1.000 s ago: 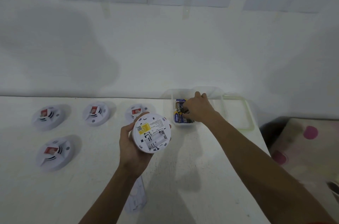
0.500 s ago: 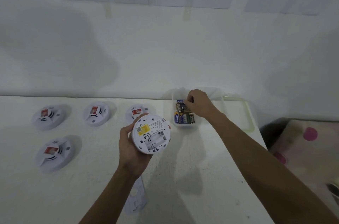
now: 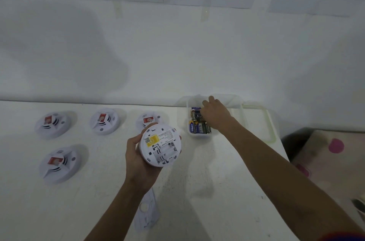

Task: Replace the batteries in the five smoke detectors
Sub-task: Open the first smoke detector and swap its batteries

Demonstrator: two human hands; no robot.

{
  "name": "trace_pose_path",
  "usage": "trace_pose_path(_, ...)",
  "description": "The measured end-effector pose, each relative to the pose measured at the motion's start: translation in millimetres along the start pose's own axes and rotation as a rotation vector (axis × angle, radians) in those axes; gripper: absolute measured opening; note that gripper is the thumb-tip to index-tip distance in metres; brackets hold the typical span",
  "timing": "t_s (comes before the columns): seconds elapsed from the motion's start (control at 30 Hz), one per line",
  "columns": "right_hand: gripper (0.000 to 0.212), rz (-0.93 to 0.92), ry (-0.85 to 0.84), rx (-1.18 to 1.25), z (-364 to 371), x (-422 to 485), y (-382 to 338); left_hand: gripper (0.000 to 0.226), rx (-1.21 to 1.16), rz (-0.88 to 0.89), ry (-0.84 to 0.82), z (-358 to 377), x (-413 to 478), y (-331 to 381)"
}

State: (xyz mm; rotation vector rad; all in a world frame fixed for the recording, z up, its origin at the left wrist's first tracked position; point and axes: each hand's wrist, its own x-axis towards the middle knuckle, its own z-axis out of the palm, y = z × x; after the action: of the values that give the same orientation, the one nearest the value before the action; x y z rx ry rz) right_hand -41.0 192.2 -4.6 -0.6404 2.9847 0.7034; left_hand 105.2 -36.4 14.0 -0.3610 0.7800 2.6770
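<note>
My left hand (image 3: 136,161) holds a white round smoke detector (image 3: 161,146) above the table, back side up, with a yellow label and an open, empty battery bay. My right hand (image 3: 216,114) reaches into a small clear plastic box (image 3: 199,137) of batteries (image 3: 199,127). Its fingers curl down onto the batteries at the box's far end, and the fingertips are hidden, so a grip cannot be made out. Several other detectors lie face up on the white table: three in a back row (image 3: 53,124) (image 3: 104,120) (image 3: 149,119) and one nearer (image 3: 59,164).
A white cover plate (image 3: 147,211) lies on the table under my left forearm. A clear lid with a green rim (image 3: 270,122) sits right of the box, near the table's right edge. Beyond that edge is fabric with pink dots (image 3: 325,154). A white wall stands behind.
My right hand has moved from the near batteries to the far end of the box. My left hand has kept the detector nearly still.
</note>
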Motion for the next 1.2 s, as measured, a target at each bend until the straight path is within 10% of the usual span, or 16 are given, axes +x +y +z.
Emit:
trace_pose_path(0.27,0.023,0.042,0.099,0.167,14,6,5,0.087,0.011,0.023,0.004,-3,-1,5)
trace_pose_path(0.83,0.019,0.287,0.468,1.573,-112,-83,-58,0.055,-0.068,0.013,-0.091,-12,-23,23)
trace_pose_path(1.2,0.018,-0.005,0.530,1.373,-162,-116,-167,0.049,-0.052,0.029,-0.018,-42,-59,66)
